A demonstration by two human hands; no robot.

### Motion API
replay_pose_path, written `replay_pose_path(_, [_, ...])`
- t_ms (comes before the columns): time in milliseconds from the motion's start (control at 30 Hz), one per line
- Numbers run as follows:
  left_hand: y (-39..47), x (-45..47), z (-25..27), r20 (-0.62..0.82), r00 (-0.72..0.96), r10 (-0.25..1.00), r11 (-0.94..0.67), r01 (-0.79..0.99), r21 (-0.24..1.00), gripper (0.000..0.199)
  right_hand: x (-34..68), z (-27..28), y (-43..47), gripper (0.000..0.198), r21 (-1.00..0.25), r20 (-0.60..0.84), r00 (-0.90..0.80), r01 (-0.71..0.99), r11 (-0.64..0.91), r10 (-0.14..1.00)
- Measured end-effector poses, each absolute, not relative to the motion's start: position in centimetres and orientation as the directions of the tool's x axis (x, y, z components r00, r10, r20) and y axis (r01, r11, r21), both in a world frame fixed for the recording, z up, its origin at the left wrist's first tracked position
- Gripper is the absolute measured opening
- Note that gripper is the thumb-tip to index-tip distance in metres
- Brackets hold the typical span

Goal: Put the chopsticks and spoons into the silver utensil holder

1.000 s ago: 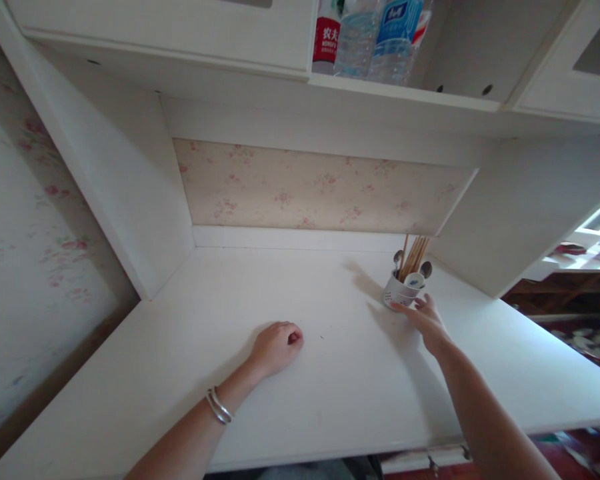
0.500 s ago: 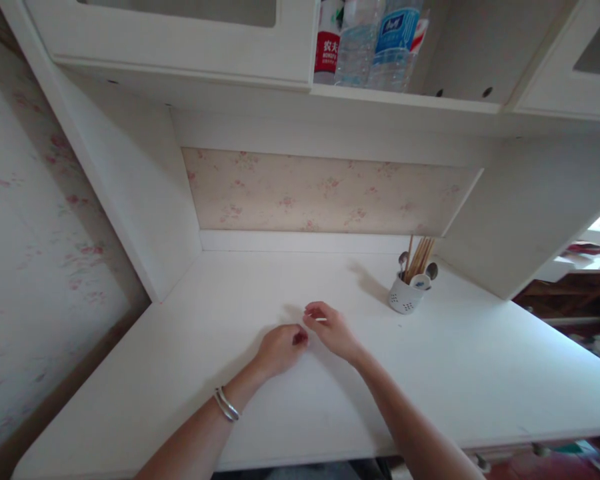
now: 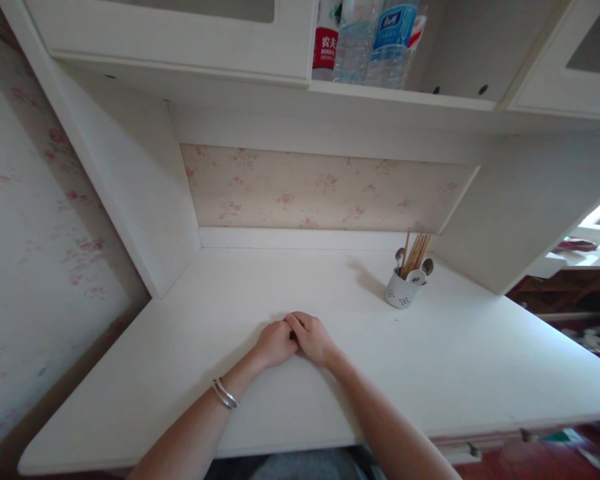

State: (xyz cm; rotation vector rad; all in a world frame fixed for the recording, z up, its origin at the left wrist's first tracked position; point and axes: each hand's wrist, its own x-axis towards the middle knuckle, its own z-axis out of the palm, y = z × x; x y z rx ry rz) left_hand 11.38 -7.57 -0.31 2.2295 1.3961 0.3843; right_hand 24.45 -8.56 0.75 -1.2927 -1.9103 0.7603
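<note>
My left hand and my right hand are clasped together over the middle of the white desk. The left one is curled into a fist, and the right fingers are closed against its knuckles and fingertips. A small dark gap shows between the two palms. No object is visible in either hand; the inner fingers are partly hidden. Two silver bangles circle my left wrist. To the right of the hands, a white perforated utensil holder stands upright with chopsticks and spoons in it.
Above the desk hangs a white cabinet, its open shelf holding several plastic bottles. White side panels stand at both ends. Floral wallpaper covers the back. Drawer knobs stick out below the front edge.
My right hand has moved left and down onto my left hand, and its spread fingers have closed. The left hand stays curled, nearly in place. The view has shifted slightly.
</note>
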Motion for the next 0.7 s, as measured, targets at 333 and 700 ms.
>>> replay_pose_path(333, [-7.62, 11.53, -0.20, -0.021, 0.433, 0.901, -0.354, 0.763, 0.540, 0.031, 24.58, 0.65, -8.33, 0.046, -0.782, 0.222, -0.287, 0.518, 0.346, 0.932])
replay_pose_path(700, [-7.28, 11.37, -0.92, 0.002, 0.458, 0.889, -0.392, 0.758, 0.521, 0.032, 24.69, 0.79, -8.33, 0.046, -0.775, 0.226, -0.299, 0.522, 0.357, 0.927])
